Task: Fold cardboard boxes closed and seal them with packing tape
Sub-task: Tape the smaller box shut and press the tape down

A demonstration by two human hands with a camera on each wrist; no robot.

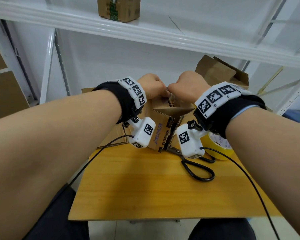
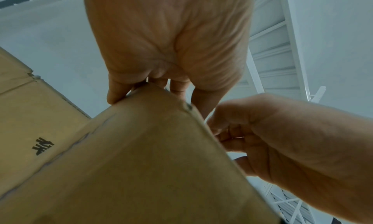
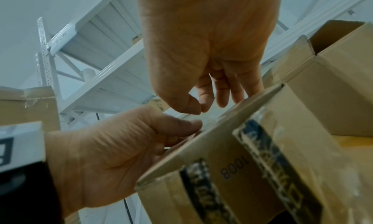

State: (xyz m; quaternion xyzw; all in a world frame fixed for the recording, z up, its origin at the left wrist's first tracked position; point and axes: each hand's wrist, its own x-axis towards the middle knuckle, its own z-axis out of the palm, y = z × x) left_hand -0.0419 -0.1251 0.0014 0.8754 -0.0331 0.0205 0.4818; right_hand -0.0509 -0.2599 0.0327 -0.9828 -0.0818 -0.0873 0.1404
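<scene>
The box (image 1: 164,125) stands tilted on one corner at the far side of the wooden surface (image 1: 145,184), raised toward the person, with printed lettering down its near face. Both hands work at its top edge. The left hand (image 1: 151,87) has its fingers (image 2: 113,93) curled over the upper cardboard edge, thumb on one side and the rest behind, gripping the box and steadying it. The right hand (image 1: 187,87) sits just beside it, thumb and forefinger pressed together in a pinch; the right wrist view shows a thin, pale, clear strip there that looks like tape (image 3: 201,120), though it is too faint to be sure.

By the look of it, the step in hand is the sealing: a strip of tape is being started or handled at the box's top edge, with the flaps on that side already folded in. Whether it is being laid down or peeled up cannot be told.

The yellow tape roll (image 1: 220,146) and the scissors (image 1: 197,167) lie on the surface to the right, near the box, both untouched. Another open box (image 1: 222,71) lies behind, and a flattened one (image 1: 116,135) is under the left wrist.

The next move probably calls for keeping the strip taut and straight, pressing it flat along the seam while the left hand holds the box from rocking on its corner.
</scene>
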